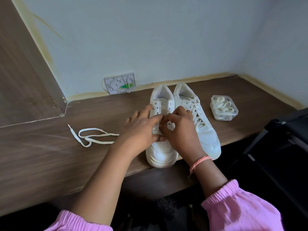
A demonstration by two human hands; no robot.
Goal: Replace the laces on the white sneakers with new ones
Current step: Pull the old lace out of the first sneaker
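- left white leather sneaker (160, 152) near desk edge, toe toward viewer, long axis near-far
- left hand (141, 129), right hand (180, 129) meet over its eyelets; fingers curled, pinch target blurred, cannot tell
- loose white flat lace (93, 137) lies left, nearer left hand

One head-worn view looks forward and down, close over the wooden desk (50, 164)

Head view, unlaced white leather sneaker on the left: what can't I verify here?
- Lower eyelets of the unlaced white leather sneaker: covered by both hands.
- Left hand: motion-blurred; its grip is unclear.
- Right hand: fingers curled, but what they pinch is hidden.
- Clear plastic box of cream laces: lace count unreadable, tangled.
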